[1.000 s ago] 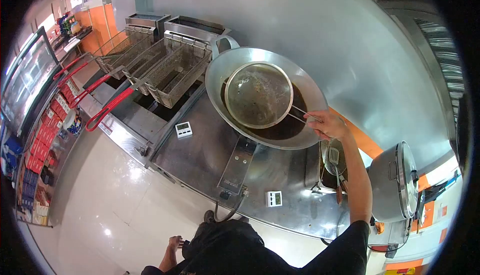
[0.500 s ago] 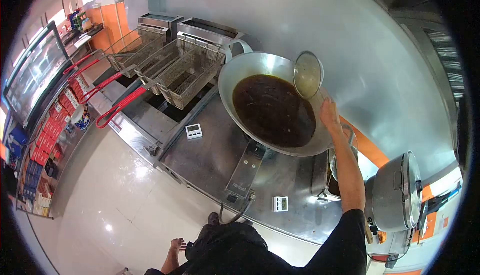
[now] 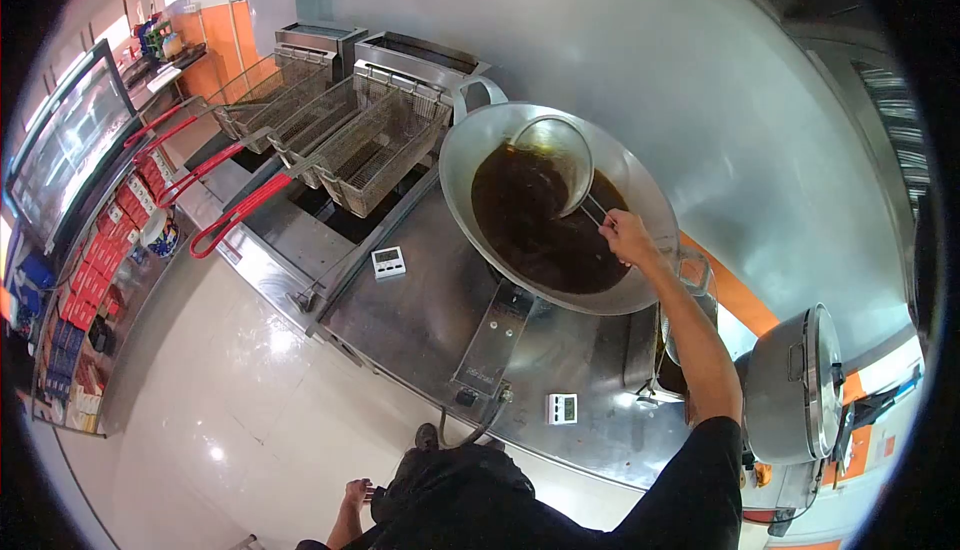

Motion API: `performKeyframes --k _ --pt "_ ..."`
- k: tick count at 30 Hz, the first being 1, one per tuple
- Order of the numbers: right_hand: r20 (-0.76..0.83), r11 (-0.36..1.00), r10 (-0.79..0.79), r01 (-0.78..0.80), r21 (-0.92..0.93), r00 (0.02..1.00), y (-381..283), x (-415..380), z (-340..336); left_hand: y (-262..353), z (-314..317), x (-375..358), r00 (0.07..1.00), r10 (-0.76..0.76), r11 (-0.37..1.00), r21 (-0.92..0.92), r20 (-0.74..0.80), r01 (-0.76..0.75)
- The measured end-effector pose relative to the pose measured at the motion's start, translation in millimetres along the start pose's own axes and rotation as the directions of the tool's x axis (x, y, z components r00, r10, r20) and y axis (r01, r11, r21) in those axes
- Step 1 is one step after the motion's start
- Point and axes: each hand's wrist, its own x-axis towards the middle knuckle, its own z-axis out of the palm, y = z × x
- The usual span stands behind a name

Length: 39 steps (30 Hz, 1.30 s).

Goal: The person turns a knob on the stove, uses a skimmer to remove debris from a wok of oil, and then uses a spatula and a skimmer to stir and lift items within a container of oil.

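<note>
My right hand (image 3: 630, 239) is closed around the handle of a round wire-mesh skimmer (image 3: 562, 145). The skimmer's mesh dips into dark brown oil (image 3: 520, 212) in a wide metal wok (image 3: 648, 175), near the back of the pan. Part of the mesh lies under the liquid. Low in the view, my left hand (image 3: 357, 493) hangs beside my body, over the floor and away from the counter. Its fingers look loosely apart and nothing shows in them.
Left of the wok, wire fryer baskets (image 3: 375, 150) with red handles rest over fryers. Two white timers (image 3: 388, 262) lie on the steel counter (image 3: 590, 350). A large lidded pot (image 3: 780, 385) stands at the right. Red boxes (image 3: 105, 240) fill shelving at the far left.
My right hand has brought the skimmer from the wok's back right rim leftward and down into the oil. My left hand has barely moved.
</note>
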Motion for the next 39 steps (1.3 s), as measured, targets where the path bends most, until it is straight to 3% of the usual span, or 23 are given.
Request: performKeyframes --k 3,5,7,10,14,17,20,22,27,29,31,33,35,36,37,38,39 --pt "0.085 0.996 -0.079 0.075 0.041 0.993 -9 -6 -3 -6 -1 7 0.999 0.032 0.998 -0.049 0.033 -0.03" --pt "0.224 0.982 0.021 -0.062 0.179 0.974 -22 -18 -12 -7 0 6 0.998 0.033 0.995 -0.101 0.05 -0.028" --pt "0.266 0.979 -0.017 -0.038 0.202 0.964 -26 -30 -22 1 6 -5 0.999 0.044 0.999 0.022 -0.025 -0.043" --pt "0.344 0.97 -0.056 -0.031 0.241 0.937 -30 -46 -38 0 4 -5 0.99 0.137 0.984 0.114 0.021 -0.138" --pt "0.439 0.968 -0.017 -0.095 0.233 0.898 -31 -67 -58 0 3 1 0.996 0.085 0.994 0.068 0.037 -0.087" --pt "0.472 0.97 0.006 -0.12 0.211 0.882 -24 -78 -69 4 4 12 0.986 0.132 0.975 0.169 0.098 -0.147" --pt "0.468 0.956 0.041 -0.171 0.239 0.883 -28 -97 -85 0 4 24 0.996 0.074 0.997 0.023 0.041 -0.075" --pt "0.461 0.948 0.051 -0.188 0.256 0.886 -20 -105 -91 -3 0 30 0.973 0.165 0.982 -0.122 0.164 -0.146" --pt "0.422 0.934 0.059 -0.199 0.298 0.905 -11 -124 -110 13 10 14 0.97 0.212 0.976 0.023 0.121 -0.216" --pt "0.318 0.95 0.129 -0.21 0.233 0.939 -14 -131 -120 17 12 14 0.973 0.207 0.975 0.066 0.097 -0.214" --pt "0.256 0.955 0.106 -0.17 0.242 0.961 0 -131 -129 19 12 23 0.997 0.04 0.998 0.037 0.068 -0.043" --pt "0.192 0.96 0.083 -0.13 0.25 0.978 5 -128 -136 23 11 15 0.997 0.053 0.997 0.05 0.064 -0.056" --pt "-0.017 0.986 0.157 -0.158 -0.046 0.987 7 -125 -142 27 12 7 0.996 0.065 0.996 0.062 0.06 -0.068" --pt "-0.016 0.986 0.158 -0.159 -0.043 0.987 13 -124 -139 29 13 2 0.996 0.074 0.991 0.105 0.043 -0.079" --pt "-0.162 0.95 -0.077 0.023 -0.312 0.984 21 -122 -134 31 13 -2 0.996 0.085 0.985 0.148 0.027 -0.088" --pt "-0.231 0.804 -0.334 0.148 -0.577 0.914 26 -122 -131 31 11 0 0.996 0.085 0.985 0.15 0.026 -0.088" --pt "-0.232 0.804 -0.332 0.147 -0.576 0.914 22 -122 -129 29 10 8 0.999 0.033 0.993 0.11 0.04 -0.038"
